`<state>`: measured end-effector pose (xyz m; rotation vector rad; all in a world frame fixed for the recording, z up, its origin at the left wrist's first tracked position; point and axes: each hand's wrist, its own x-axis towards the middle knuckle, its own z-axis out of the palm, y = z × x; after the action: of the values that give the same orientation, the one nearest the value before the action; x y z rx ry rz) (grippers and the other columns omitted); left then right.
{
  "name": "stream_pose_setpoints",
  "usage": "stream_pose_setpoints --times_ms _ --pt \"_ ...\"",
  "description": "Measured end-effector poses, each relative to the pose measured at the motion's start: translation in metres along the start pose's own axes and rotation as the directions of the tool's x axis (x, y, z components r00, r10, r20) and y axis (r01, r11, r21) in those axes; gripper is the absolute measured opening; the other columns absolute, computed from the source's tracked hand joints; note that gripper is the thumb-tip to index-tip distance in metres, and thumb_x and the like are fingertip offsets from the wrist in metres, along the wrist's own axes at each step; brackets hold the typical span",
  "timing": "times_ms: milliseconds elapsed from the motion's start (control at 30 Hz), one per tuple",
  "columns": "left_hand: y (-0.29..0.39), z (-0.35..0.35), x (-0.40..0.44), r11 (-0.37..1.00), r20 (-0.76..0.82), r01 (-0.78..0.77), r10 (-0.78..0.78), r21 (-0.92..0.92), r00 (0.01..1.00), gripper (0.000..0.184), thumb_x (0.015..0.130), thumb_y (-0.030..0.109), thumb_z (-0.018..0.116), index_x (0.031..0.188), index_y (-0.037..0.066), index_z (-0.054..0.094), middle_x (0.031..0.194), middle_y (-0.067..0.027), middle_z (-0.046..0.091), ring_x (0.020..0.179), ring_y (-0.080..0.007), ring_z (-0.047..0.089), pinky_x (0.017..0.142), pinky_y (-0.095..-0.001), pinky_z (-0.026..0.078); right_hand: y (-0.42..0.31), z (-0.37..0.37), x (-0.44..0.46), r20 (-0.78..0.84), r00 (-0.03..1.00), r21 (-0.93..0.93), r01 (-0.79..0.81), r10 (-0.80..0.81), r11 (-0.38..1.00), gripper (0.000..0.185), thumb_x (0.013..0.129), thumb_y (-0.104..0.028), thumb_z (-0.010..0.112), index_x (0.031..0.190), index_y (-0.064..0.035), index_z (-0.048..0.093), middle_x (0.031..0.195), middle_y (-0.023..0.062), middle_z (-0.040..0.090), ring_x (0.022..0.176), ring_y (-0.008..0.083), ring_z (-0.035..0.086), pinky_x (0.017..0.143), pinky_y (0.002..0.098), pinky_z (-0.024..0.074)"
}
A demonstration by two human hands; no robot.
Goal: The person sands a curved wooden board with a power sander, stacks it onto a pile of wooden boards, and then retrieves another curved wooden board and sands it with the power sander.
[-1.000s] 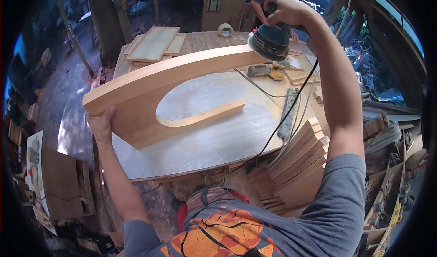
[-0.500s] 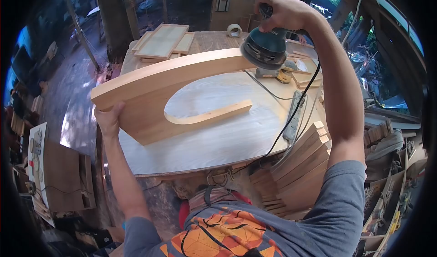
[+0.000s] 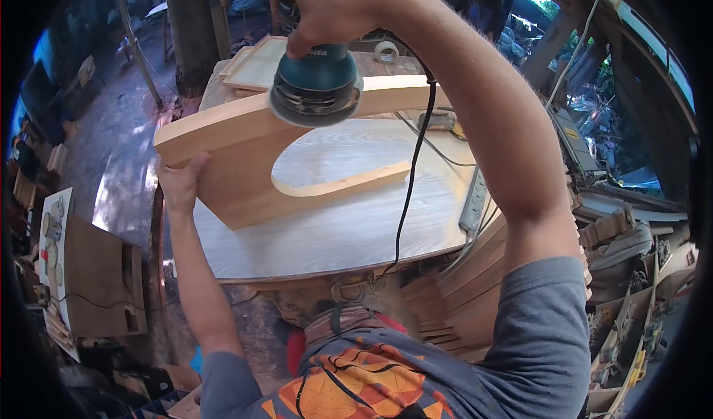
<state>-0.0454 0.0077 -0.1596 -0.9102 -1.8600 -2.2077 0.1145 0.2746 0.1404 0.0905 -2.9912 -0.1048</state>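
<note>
A teal orbital sander (image 3: 316, 85) rests against the upper edge of a U-shaped wooden piece (image 3: 230, 168), near the middle of its length. My right hand (image 3: 334, 11) is wrapped round the top of the sander, with the black cord hanging down from it. At the left end, my left hand (image 3: 180, 185) grips the wooden piece, thumb on the near face and the other fingers hidden behind. The piece stands on edge, tilted, on a worktable (image 3: 356, 235) with a pale, dusty top.
A tape roll (image 3: 385, 52) and framed panels (image 3: 256, 59) lie at the table's far side. A power strip (image 3: 474, 205) sits at its right edge, by stacked boards (image 3: 464, 282). Another person (image 3: 479, 3) is in the background. A wooden cabinet (image 3: 104, 285) stands at left.
My right hand has moved the sander leftward along the upper edge, from near its right part to the middle. My left hand keeps its grip, and the wooden piece has barely shifted.
</note>
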Motion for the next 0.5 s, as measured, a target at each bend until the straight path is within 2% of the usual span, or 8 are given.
stream_pose_setpoints --times_ms 200,267,333,400,433,500 --pt "0.005 0.005 -0.001 1.0 -0.012 -0.024 0.024 -0.009 1.0 0.063 0.077 0.026 0.099 0.126 -0.001 0.071 0.117 -0.007 0.076 0.108 -0.0173 0.07 0.099 -0.0346 0.056 0.071 -0.003 -0.033 0.032 0.992 -0.068 -0.12 0.123 0.99 0.065 0.072 -0.036 0.083 0.128 -0.0061 0.068 0.116 0.0188 0.075 0.102 0.0337 0.075 0.087 0.0434 0.0594" --pt "0.004 0.002 -0.001 1.0 -0.008 -0.002 0.002 -0.013 1.0 0.063 0.077 0.026 0.099 0.126 0.0 0.071 0.118 -0.0068 0.076 0.109 -0.0171 0.07 0.1 -0.0347 0.055 0.09 -0.008 -0.058 0.001 0.965 -0.068 -0.263 0.263 0.963 0.06 0.071 -0.034 0.086 0.122 -0.0076 0.068 0.111 0.0182 0.075 0.098 0.0339 0.074 0.085 0.0437 0.0588" --pt "0.004 0.002 0.0 1.0 -0.006 -0.007 0.007 -0.015 1.0 0.062 0.077 0.026 0.099 0.126 0.0 0.071 0.118 -0.0066 0.076 0.109 -0.0168 0.07 0.1 -0.0346 0.055 0.127 -0.004 -0.074 -0.019 0.955 -0.132 -0.295 0.295 0.946 0.063 0.069 -0.037 0.09 0.121 -0.0092 0.068 0.109 0.0172 0.073 0.099 0.032 0.072 0.088 0.0436 0.0556" --pt "0.004 0.002 0.0 1.0 0.0 -0.012 0.012 -0.017 1.0 0.062 0.077 0.026 0.098 0.126 0.0 0.071 0.118 -0.0063 0.076 0.109 -0.0166 0.07 0.1 -0.0345 0.055 0.151 -0.006 -0.093 0.004 0.911 -0.112 -0.409 0.412 0.906 0.062 0.069 -0.034 0.088 0.122 -0.009 0.068 0.109 0.018 0.072 0.1 0.032 0.072 0.089 0.0421 0.0553" --pt "0.005 0.002 0.0 0.999 0.007 -0.028 0.028 -0.031 1.0 0.061 0.078 0.027 0.098 0.126 0.001 0.071 0.117 -0.006 0.076 0.108 -0.0164 0.07 0.1 -0.0343 0.055 0.168 -0.007 -0.102 0.002 0.91 -0.114 -0.412 0.415 0.904 0.062 0.069 -0.034 0.088 0.122 -0.009 0.068 0.109 0.018 0.072 0.1 0.032 0.072 0.089 0.0421 0.0553" --pt "0.003 0.003 -0.001 0.997 0.006 -0.047 0.047 -0.054 0.999 0.061 0.078 0.027 0.098 0.126 0.001 0.071 0.117 -0.0057 0.075 0.108 -0.0162 0.07 0.1 -0.0341 0.055 0.198 -0.009 -0.116 0.079 0.827 -0.087 -0.551 0.557 0.83 0.063 0.068 -0.032 0.087 0.124 -0.0095 0.067 0.109 0.0196 0.072 0.101 0.0324 0.071 0.09 0.0417 0.055"
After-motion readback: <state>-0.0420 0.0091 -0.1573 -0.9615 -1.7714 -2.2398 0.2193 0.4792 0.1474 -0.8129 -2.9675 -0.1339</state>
